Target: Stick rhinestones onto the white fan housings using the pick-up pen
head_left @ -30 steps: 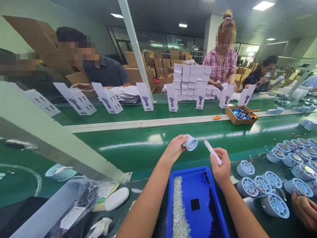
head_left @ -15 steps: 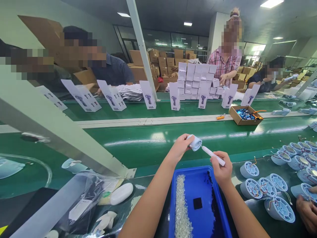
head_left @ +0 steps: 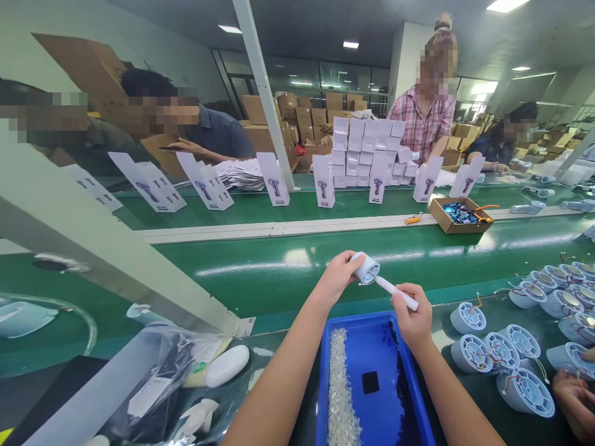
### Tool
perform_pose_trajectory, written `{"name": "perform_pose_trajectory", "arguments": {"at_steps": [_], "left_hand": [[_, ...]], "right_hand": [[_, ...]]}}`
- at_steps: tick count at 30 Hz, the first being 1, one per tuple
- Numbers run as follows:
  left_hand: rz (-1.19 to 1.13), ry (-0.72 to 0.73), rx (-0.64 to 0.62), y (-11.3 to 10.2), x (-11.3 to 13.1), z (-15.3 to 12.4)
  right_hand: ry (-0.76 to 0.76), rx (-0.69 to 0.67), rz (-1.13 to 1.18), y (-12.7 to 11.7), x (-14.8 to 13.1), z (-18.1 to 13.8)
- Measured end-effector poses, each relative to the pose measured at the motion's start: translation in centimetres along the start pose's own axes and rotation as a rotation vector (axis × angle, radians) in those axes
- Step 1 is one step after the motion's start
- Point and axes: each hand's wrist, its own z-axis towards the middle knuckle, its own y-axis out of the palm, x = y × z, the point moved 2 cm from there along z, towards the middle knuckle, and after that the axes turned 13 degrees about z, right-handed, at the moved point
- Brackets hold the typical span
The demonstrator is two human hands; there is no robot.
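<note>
My left hand (head_left: 333, 277) is closed round a small pale-blue round fan housing (head_left: 366, 269), held up above the green belt (head_left: 279, 272). My right hand (head_left: 411, 316) grips a white pen-shaped tool (head_left: 395, 292) whose tip touches the housing's open face. Both hands hover just beyond a blue tray (head_left: 372, 347) that holds a strip of small clear washers (head_left: 341, 387), a black square pad and dark bits along its right side.
Several more fan housings (head_left: 504, 356) with wires lie at the right, where another person's hand (head_left: 574, 402) shows. White product boxes (head_left: 367, 155), a cardboard box of blue parts (head_left: 458, 215) and workers stand across the belt. A slanted metal post (head_left: 93, 235) and plastic bags lie left.
A second ago the tool's tip was apart from the housing; it has since moved into the housing's face and stays there. My hands have shifted slightly left.
</note>
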Motion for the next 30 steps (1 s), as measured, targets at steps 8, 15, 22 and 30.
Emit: {"name": "perform_pose_trajectory", "arguments": {"at_steps": [8, 15, 22, 30], "left_hand": [[-0.016, -0.004, 0.031, 0.5, 0.2, 0.0], [0.027, -0.045, 0.063, 0.8, 0.4, -0.4], [-0.022, 0.043, 0.257, 1.2, 0.8, -0.5], [-0.279, 0.228, 0.545, 2.6, 0.5, -1.2]], "right_hand": [[0.058, 0.005, -0.033, 0.2, -0.7, 0.3], [0.137, -0.049, 0.003, 0.7, -0.7, -0.1], [0.261, -0.285, -0.012, 1.7, -0.3, -0.2], [0.273, -0.426, 0.003, 2.6, -0.9, -0.9]]}}
